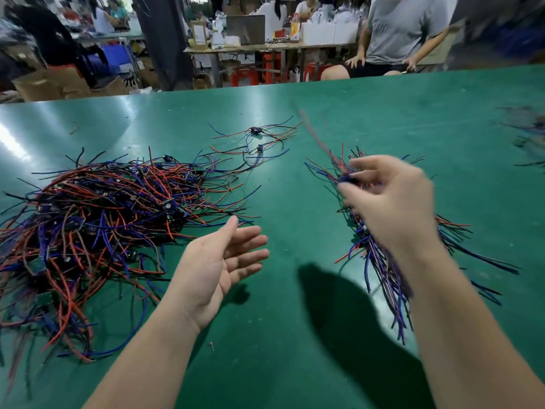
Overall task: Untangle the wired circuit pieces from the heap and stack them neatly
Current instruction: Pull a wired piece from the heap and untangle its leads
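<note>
Heap [97, 231] left, stack [380, 261] right, right grip [392, 202] pinching piece [348, 180], left grip [218, 267] spread, green table [295, 187] between

1. The left hand [224, 267] is bare, and its forearm runs uncovered down to the lower edge of the view.
2. The right hand [389, 208] is bare and blurred, and its forearm is uncovered too.

Bright overhead light glares on the green table [88, 119]; the right hand [389, 202] is motion-blurred, edges bowed.
</note>
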